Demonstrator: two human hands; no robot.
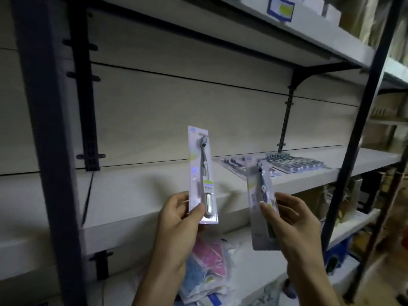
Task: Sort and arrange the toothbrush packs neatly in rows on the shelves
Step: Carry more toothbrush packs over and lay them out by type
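Observation:
My left hand (176,219) pinches the lower end of a toothbrush pack (202,168), held upright in front of the white shelf (136,195). My right hand (291,219) grips a second toothbrush pack (260,195), also upright and tilted slightly left. Both packs hang in the air over the shelf's front edge. Further back on the right of the same shelf lie several toothbrush packs (298,165) flat in overlapping rows.
Dark metal uprights (50,151) frame the shelf on the left and on the right (357,138). An upper shelf (298,29) carries boxes. Below, a lower shelf holds plastic bags with pink and blue items (209,268).

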